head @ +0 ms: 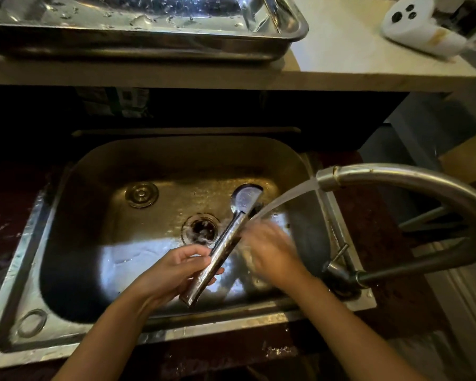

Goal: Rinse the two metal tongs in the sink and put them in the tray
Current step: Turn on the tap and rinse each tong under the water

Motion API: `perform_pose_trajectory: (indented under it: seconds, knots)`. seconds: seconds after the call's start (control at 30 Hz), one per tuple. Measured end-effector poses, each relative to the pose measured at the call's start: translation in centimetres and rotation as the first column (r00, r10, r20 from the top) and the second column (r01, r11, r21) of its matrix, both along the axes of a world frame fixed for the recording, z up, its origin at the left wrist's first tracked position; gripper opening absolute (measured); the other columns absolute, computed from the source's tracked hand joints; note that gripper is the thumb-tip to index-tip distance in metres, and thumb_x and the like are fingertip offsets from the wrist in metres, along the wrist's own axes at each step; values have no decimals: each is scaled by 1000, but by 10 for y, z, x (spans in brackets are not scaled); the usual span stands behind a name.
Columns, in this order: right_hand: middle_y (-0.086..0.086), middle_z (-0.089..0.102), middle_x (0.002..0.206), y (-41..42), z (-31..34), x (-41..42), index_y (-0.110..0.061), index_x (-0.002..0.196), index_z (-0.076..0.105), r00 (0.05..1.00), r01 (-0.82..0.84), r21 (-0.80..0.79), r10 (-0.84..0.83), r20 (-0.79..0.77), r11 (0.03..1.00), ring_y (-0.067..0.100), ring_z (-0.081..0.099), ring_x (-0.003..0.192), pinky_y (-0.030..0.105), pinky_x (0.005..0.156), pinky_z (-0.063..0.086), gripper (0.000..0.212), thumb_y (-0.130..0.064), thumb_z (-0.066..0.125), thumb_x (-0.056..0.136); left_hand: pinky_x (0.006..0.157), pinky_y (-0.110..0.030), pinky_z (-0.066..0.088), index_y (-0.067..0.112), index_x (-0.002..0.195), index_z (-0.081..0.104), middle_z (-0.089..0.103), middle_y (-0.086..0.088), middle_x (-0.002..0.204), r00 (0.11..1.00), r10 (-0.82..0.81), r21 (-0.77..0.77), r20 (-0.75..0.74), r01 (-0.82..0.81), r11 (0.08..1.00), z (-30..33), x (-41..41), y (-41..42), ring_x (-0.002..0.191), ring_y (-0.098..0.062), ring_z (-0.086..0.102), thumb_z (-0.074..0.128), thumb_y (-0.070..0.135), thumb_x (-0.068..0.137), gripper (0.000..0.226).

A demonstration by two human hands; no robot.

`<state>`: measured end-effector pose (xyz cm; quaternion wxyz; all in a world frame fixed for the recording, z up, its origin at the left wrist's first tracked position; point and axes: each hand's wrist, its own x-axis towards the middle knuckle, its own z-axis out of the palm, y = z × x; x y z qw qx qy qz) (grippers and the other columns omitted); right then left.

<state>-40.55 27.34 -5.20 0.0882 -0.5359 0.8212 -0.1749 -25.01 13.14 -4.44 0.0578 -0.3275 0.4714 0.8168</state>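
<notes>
Dim kitchen light fell on a steel sink (66,204) set into a dark, wet counter, with a pale shelf (341,67) running above it. We held one pair of metal tongs (223,243) over the basin, slanting from its lower end near the front rim up to its rounded scoop near the back wall. Our left hand (173,268) was wrapped around the lower half of the handle, fingers curled over the top and thumb beneath, pinching it firmly. Our right hand (272,251) was just beside the tongs, under the water, but it was blurred, so we could not tell whether its fingers were spread or pressed together, or whether they touched the metal. A curved faucet (396,177) reached in from the right, and its stream (283,199) arced down to the tongs near the right hand. Just left of the tongs lay the open drain (201,229), and farther left a round metal plug (141,194) lay on the sink floor. On the shelf sat the wet metal tray (149,42), holding a second shiny metal piece (270,12) at its right end.
</notes>
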Motion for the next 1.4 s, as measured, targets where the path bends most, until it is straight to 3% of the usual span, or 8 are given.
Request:
perform_pose_trajectory:
  seconds: [0.17,0.4,0.6,0.87,0.97,1.03,1.1,1.4]
  knots:
    - [6,48,138,-11,5,-28,-14,126,50,978,208,64,-205,-47,976,21,37,132,36,112,26,43,-2,50,85,69,-27,60,-1,91,59,74,-14,82,1000,-3,-28,-21,2,1000,2,4,-4,82,-23,72,60,6,78,15]
    - [8,48,136,18,-1,57,-19,120,51,945,-273,-9,270,186,962,24,40,130,37,104,40,53,3,49,72,41,-19,44,12,77,60,59,0,56,998,42,-38,-36,-43,998,0,-25,5,47,-8,55,50,6,89,17]
    - [8,58,128,8,16,6,-13,115,60,996,47,-48,-43,78,998,26,47,126,43,104,41,49,9,57,71,81,-38,50,14,76,66,72,-9,82,997,-3,0,-75,3,1000,-7,-35,8,87,-29,66,53,7,88,19]
    - [-19,47,135,26,-4,55,-36,125,49,956,-16,-171,65,287,985,-9,33,126,8,108,19,57,-4,54,78,56,-26,53,6,90,59,73,-9,73,995,90,-35,-48,-92,995,-8,-40,2,64,-18,65,48,4,89,11]
    - [-24,44,125,9,4,38,-53,122,37,566,583,-121,-294,771,804,-14,46,110,8,86,46,60,-15,64,83,60,-25,56,7,91,59,75,-7,75,999,17,-31,-50,-18,999,-8,-29,-3,71,-19,70,56,1,84,10]
    - [-2,53,128,0,3,21,-41,135,29,62,738,129,-257,964,662,9,59,108,28,79,54,69,-19,67,81,69,-28,53,12,92,61,75,-10,84,994,-101,-45,-35,99,994,-7,-18,-8,83,-24,70,61,1,80,16]
    - [11,62,121,-7,-1,11,-32,134,36,-205,759,247,-139,969,602,27,65,104,39,76,57,63,-18,67,81,80,-32,49,13,100,63,73,-11,95,978,-209,-77,9,209,975,-7,-9,-13,90,-26,67,66,2,77,25]
    - [6,66,104,-31,-14,22,-23,118,42,-196,659,362,-314,929,659,15,66,89,24,53,56,57,-18,76,73,69,-23,54,10,102,68,71,-5,85,894,-436,-58,100,443,895,-5,5,-28,77,-13,66,59,21,84,22]
